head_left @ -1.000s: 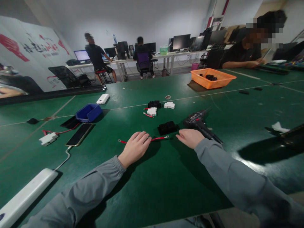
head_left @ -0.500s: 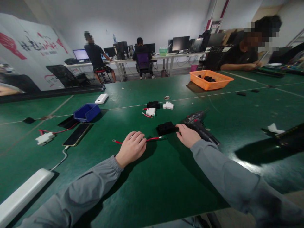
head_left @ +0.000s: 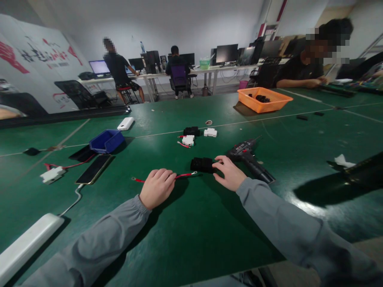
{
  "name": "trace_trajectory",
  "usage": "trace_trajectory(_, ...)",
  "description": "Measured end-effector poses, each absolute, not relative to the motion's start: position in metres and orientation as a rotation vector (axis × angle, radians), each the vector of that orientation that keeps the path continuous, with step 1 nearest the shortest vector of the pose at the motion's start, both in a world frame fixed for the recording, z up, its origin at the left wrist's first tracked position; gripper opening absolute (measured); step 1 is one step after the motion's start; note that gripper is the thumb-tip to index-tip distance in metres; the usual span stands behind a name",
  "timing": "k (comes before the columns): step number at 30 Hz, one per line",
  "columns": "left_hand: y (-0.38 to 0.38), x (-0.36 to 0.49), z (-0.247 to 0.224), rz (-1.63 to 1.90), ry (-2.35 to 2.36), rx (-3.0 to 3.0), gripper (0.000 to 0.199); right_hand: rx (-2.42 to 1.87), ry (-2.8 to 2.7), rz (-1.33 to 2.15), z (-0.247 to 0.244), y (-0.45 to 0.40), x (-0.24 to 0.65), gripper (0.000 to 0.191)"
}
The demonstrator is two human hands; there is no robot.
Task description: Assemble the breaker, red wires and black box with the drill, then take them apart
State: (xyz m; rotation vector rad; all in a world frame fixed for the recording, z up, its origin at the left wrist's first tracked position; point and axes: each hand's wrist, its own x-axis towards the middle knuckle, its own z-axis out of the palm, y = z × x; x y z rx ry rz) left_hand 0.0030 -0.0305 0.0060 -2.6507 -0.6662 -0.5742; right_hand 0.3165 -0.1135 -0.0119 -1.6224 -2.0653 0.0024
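My left hand (head_left: 158, 187) is closed palm-down over a red wire (head_left: 185, 175) on the green table. Metal ring terminals show at the wire's two ends, one each side of the hand; the part under my fingers is hidden. My right hand (head_left: 228, 173) is at the right end of a black block-like part (head_left: 202, 164), thumb and fingers apart; whether a fingertip touches it I cannot tell. Right behind this hand lies a black power drill (head_left: 249, 159). Farther back are a white module with red leads (head_left: 188, 140), a second white module (head_left: 210, 132) and another black part (head_left: 191, 131).
To the left lie a blue bin (head_left: 107, 141), a phone (head_left: 93, 169) on a cable, a wired white module (head_left: 52, 174) and a long white power strip (head_left: 32, 247). An orange basket (head_left: 263, 104) holds black parts. A co-worker (head_left: 314, 59) sits at the far right.
My right hand's fingers have spread from the black part's end, and that part sits slightly farther left. My left hand and the red wire have shifted a little left.
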Motion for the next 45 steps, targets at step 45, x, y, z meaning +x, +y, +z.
trace_trajectory(45,-0.026,-0.006,0.005,-0.517,-0.738,-2.607,0.017,-1.718,-2.081,0.142,-0.004,-0.112,0.309,0.035)
